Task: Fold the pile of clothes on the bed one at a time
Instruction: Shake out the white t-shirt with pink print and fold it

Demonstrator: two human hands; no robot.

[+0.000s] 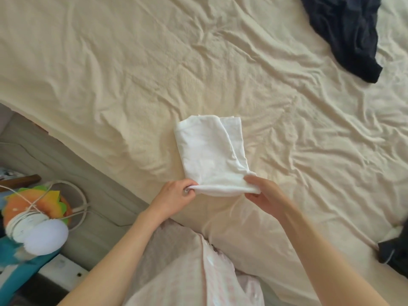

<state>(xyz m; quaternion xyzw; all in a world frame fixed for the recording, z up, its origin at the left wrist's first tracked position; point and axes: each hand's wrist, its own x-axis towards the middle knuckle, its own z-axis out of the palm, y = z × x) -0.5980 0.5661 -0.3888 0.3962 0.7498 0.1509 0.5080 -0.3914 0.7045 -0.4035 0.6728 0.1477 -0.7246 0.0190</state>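
Note:
A white garment [209,151], folded into a narrow strip, lies on the cream bed sheet [110,62] in the middle of the view. My left hand [174,197] pinches its near left corner. My right hand [262,195] pinches the near right corner, thumb on top. The near edge is lifted a little off the sheet between both hands, while the far end lies flat. A dark navy garment [344,34] lies crumpled at the far right of the bed.
Another dark piece of clothing [393,250] sits at the right edge near the bed's front. Left of the bed, on the floor side, are a white round device with a cord [37,230], a colourful toy [33,202] and a blue object [19,268].

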